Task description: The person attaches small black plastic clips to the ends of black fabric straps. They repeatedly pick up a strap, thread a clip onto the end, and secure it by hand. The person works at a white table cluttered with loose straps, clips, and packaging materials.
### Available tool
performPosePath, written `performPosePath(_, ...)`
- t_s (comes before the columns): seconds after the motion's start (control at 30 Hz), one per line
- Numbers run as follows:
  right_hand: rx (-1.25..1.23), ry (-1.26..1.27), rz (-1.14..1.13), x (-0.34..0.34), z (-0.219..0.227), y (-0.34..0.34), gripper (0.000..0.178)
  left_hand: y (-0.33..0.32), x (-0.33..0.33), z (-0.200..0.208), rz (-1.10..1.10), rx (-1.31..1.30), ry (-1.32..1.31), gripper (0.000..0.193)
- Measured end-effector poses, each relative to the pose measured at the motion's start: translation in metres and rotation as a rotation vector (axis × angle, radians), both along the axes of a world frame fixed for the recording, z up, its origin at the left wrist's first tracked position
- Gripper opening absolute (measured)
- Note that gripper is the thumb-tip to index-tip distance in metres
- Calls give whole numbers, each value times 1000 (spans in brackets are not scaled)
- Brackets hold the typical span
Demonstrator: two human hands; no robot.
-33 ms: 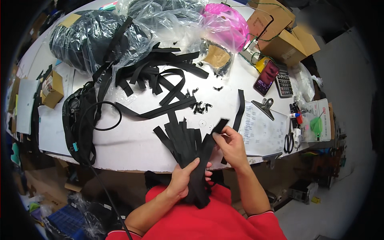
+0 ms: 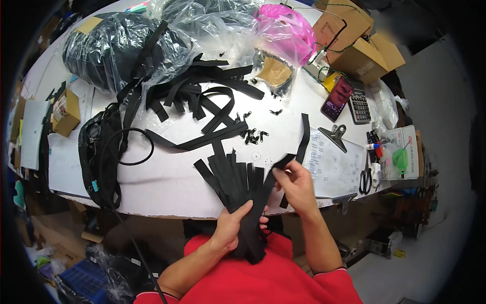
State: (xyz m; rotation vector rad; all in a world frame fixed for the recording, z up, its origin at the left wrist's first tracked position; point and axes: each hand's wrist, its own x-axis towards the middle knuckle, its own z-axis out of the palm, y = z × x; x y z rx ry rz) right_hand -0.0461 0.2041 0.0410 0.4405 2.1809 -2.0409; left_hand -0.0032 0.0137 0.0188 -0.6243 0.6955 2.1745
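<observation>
A fanned bundle of black zipper strips [image 2: 230, 182] is gripped in my left hand [image 2: 229, 229] at the table's near edge. Its lower ends hang down over my lap. My right hand [image 2: 297, 191] pinches the upper part of one zipper strip [image 2: 264, 195] at the bundle's right side, and the strip's tip bends over to the right. Beyond the bundle lie small black zipper sliders [image 2: 254, 136] in a loose cluster. More black strips [image 2: 190, 91] are heaped farther back, and a single strip [image 2: 303, 137] lies to the right of the cluster.
Clear plastic bags with dark contents [image 2: 119, 50] and a pink bag [image 2: 286, 30] crowd the back. On the right are a phone [image 2: 336, 99], a calculator [image 2: 360, 109], a clipboard [image 2: 334, 167] and scissors [image 2: 365, 180]. A black mesh bag [image 2: 98, 157] and cable lie left.
My right hand has shifted slightly right and down with the strip's upper end, which now curves over to the right. My left hand and the bundle stay in place.
</observation>
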Motion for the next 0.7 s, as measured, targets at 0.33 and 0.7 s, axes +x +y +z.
performPosePath(0.33, -149, -241, 243, 42, 60, -8, 14, 3, -4, 2, 49, 33, 51, 33)
performPosePath(0.7, 511, 66, -89, 1, -13, 18, 22, -8, -5, -12, -17, -69, 301, 14)
